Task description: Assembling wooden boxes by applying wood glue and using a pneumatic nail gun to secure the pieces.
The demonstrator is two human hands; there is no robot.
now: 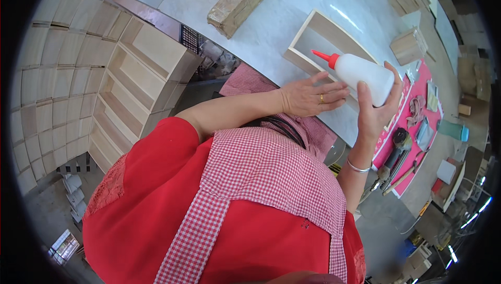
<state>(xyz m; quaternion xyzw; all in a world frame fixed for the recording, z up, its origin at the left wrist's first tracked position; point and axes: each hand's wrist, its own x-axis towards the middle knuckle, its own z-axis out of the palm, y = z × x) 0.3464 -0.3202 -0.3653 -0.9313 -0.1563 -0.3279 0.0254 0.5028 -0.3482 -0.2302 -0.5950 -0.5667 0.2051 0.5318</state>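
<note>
A white squeeze bottle (364, 77) with a red pointed nozzle is gripped in my right hand (380, 101), tilted so the nozzle points left over a wooden drawer box. My left hand (313, 96) is beside the box's near wall, just below the nozzle, its fingers stretched out and holding nothing. The shallow, open-topped drawer box (298, 49) of pale wood lies on the light, glossy worktable (284, 20). Part of the box is hidden behind the bottle and my hands.
Stacked wooden drawer boxes (68, 70) rise at the left. A brown taped block (242, 2) lies on the table's far side. Small wooden blocks (409, 46) stand at the right, near a pink mat (389, 140) with a power tool (399, 145) and cloth. A teal bottle (453, 130) lies beyond.
</note>
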